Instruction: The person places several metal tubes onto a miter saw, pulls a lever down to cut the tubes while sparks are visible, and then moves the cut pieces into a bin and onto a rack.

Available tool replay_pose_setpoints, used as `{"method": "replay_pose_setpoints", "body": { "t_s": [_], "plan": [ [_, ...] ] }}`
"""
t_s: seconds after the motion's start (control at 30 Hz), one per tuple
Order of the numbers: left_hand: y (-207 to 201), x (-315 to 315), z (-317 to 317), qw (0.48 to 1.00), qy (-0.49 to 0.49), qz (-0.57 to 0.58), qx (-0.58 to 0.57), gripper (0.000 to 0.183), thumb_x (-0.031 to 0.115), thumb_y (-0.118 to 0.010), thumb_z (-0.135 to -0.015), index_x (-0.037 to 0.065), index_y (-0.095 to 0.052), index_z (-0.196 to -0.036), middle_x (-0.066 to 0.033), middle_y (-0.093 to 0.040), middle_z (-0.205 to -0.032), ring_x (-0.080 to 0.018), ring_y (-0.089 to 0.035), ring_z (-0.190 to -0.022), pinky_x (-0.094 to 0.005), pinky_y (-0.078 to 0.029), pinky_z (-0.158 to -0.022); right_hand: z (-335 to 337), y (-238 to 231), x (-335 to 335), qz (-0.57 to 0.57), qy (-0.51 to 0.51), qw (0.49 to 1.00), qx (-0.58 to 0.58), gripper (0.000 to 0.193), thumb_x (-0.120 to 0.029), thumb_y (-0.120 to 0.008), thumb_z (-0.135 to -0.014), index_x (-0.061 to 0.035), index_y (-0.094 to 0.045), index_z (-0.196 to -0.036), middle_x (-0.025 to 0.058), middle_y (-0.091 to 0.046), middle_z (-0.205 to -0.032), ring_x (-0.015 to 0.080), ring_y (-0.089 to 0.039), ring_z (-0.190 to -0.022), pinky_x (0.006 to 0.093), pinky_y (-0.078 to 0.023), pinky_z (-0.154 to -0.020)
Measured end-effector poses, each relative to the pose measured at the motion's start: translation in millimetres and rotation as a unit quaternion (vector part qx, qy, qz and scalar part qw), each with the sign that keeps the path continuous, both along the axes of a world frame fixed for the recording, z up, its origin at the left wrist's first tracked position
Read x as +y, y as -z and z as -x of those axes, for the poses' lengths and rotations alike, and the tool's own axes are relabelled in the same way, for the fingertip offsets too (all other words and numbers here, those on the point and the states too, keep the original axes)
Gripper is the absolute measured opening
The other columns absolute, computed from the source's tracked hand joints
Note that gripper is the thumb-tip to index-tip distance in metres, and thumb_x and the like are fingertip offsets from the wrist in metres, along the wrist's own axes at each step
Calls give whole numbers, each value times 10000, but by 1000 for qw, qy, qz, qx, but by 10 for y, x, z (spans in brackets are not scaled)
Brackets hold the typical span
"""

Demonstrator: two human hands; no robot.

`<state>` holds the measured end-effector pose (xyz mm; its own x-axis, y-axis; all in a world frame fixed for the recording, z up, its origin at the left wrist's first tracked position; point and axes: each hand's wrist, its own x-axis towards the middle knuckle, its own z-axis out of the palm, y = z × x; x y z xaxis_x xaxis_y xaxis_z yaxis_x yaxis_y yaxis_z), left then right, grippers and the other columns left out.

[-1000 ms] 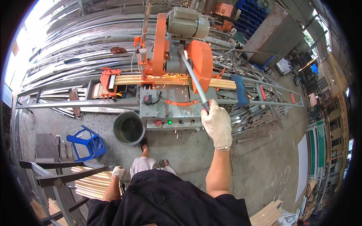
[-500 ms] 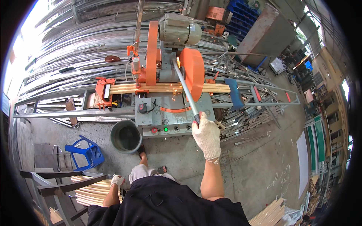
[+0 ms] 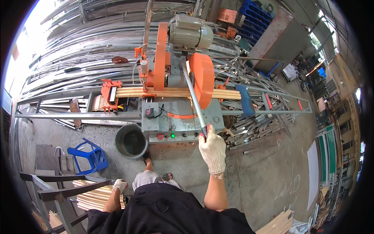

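My right hand (image 3: 212, 150), in a cream knitted glove, is closed round the dark grip of a long metal lever (image 3: 196, 99). The lever runs up to a cut-off saw, beside the orange blade guard (image 3: 202, 80). Under the guard, several tan tubes (image 3: 134, 92) lie side by side across the saw's grey table (image 3: 183, 117), passing through an orange clamp (image 3: 111, 95) on the left. Small sparks show at the tubes near the blade. Low on the left, my gloved left hand (image 3: 120, 185) is beside a stack of tan tubes (image 3: 93, 197); its fingers cannot be made out.
A dark round tub (image 3: 131, 142) stands at the saw's front left, with a blue plastic stool (image 3: 87, 156) farther left. A metal rack (image 3: 66, 191) holds the tube stack. Metal offcuts (image 3: 253, 130) pile up right of the saw. More tubes (image 3: 276, 223) lie at lower right.
The lever's grip and my right hand have come down and toward me, and the blade guard sits slightly lower. Fewer sparks show. My left hand stays by the stack.
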<state>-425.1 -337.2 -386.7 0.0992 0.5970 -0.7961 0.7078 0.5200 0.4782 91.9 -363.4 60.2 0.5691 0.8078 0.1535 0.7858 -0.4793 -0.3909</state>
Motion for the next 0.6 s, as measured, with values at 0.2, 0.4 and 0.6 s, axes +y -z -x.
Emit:
{"method": "replay_pose_setpoints", "body": {
  "t_s": [0.2,0.4,0.6],
  "plan": [
    [103,139,66,999,28,24,28,157,102,-727,-826,-21,-763,-916,-87,-727,-753,-166,-656,-624,-315,-531,-574,37,167,31,-13,-18,1000,-10,446,-232,-654,-955,53,-546,-1280,240,-713,-800,397,-733,-747,474,-593,-653],
    [-131,642,-509,998,63,22,11,201,163,-693,-815,9,-795,-895,-78,-739,-747,-163,-680,-668,-322,-541,-639,-37,247,-69,12,-9,1000,-25,536,-267,-686,-941,81,-580,-1334,236,-717,-830,393,-724,-763,476,-578,-674],
    [56,1177,-509,995,96,-25,23,234,209,-715,-780,43,-805,-918,-111,-762,-809,-218,-724,-769,-356,-568,-723,-105,-1251,722,17,-22,992,-124,285,-290,-690,-946,-7,-713,-966,180,-646,-648,355,-676,-613,454,-525,-579]
  ]
}}
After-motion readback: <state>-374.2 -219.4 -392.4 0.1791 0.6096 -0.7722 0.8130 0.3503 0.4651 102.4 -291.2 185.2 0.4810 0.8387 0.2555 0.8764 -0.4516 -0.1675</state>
